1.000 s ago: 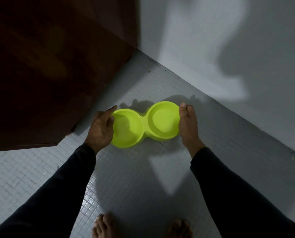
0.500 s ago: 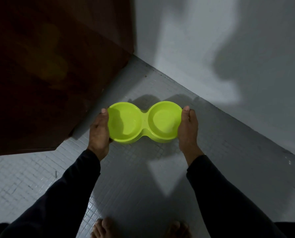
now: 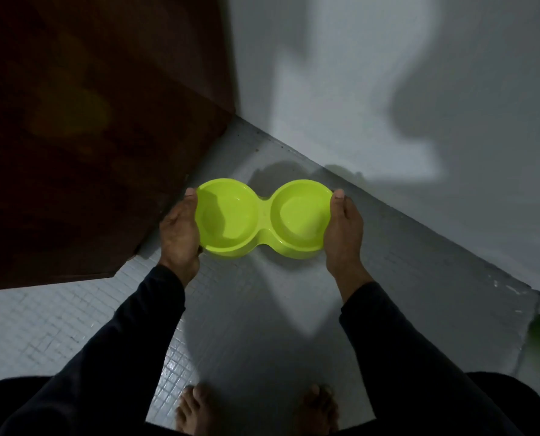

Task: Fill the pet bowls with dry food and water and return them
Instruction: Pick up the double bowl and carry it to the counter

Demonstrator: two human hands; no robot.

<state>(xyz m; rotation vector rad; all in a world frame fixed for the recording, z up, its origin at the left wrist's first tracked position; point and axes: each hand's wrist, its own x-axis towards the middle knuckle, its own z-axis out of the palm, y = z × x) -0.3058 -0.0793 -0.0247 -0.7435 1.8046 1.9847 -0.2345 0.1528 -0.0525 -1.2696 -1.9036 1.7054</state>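
A lime-green double pet bowl [image 3: 264,212], two round cups joined in the middle, is held level above the tiled floor. Both cups look empty. My left hand [image 3: 180,231] grips its left end, thumb on the rim and fingers underneath. My right hand [image 3: 344,229] grips the right end the same way. The bowl's shadow falls on the floor behind it.
A dark brown wooden door [image 3: 89,136] stands close on the left, its edge near my left hand. A grey wall [image 3: 419,121] runs diagonally behind the bowl. Small grey floor tiles [image 3: 246,325] lie below, with my bare feet [image 3: 256,410] at the bottom edge.
The bowl sat on the floor a second ago with my hands closing on its ends; now both hands hold it lifted off the tiles and levelled, closer to me.
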